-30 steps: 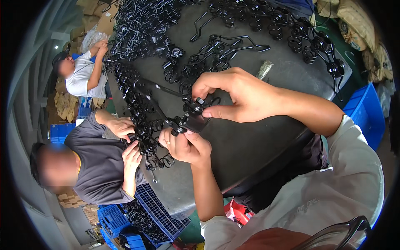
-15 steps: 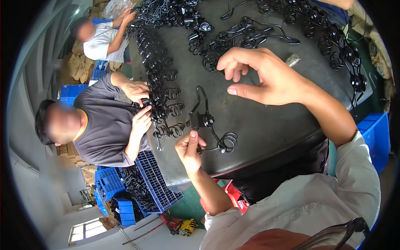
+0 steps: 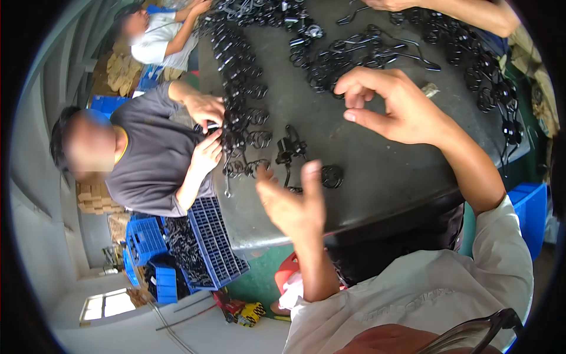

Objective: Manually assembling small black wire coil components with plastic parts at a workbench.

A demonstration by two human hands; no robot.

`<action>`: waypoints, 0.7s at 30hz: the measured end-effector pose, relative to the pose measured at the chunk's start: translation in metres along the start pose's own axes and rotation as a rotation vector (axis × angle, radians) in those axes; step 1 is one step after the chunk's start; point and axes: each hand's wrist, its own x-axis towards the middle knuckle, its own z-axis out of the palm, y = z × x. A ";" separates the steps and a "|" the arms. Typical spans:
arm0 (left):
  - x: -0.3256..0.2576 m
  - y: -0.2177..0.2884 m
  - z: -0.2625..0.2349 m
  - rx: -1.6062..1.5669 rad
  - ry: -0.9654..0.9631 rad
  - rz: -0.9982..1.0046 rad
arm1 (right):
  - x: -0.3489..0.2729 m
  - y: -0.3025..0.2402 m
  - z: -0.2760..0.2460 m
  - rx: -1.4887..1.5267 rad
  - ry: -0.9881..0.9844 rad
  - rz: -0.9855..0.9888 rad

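My left hand (image 3: 292,203) hovers open over the near edge of the dark grey table (image 3: 377,171), fingers spread, holding nothing. Just beyond it lies a black coiled wire part with a clip (image 3: 290,150) and a small black coil (image 3: 332,176). My right hand (image 3: 392,106) is raised over the table further back, fingers curled apart and empty, close to a heap of black wire parts (image 3: 354,56).
A person in a grey shirt (image 3: 153,156) works at the table's left edge, hands on a row of black coils (image 3: 242,112). Another person in white (image 3: 162,38) sits further back. Blue crates (image 3: 206,242) with black parts stand below left; a blue bin (image 3: 530,212) at right.
Both hands have let go of the black wire part, which now lies on the table. My left hand opened and spread; my right hand lifted away to the right.
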 end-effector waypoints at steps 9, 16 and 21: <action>-0.006 0.013 0.020 0.391 -0.034 -0.009 | 0.001 0.003 0.009 -0.044 0.020 -0.060; -0.008 -0.064 -0.026 -0.006 0.264 0.162 | 0.003 0.000 0.011 -0.040 0.012 -0.069; 0.035 -0.115 -0.050 -0.033 0.293 0.248 | 0.002 0.002 0.012 -0.045 -0.020 -0.083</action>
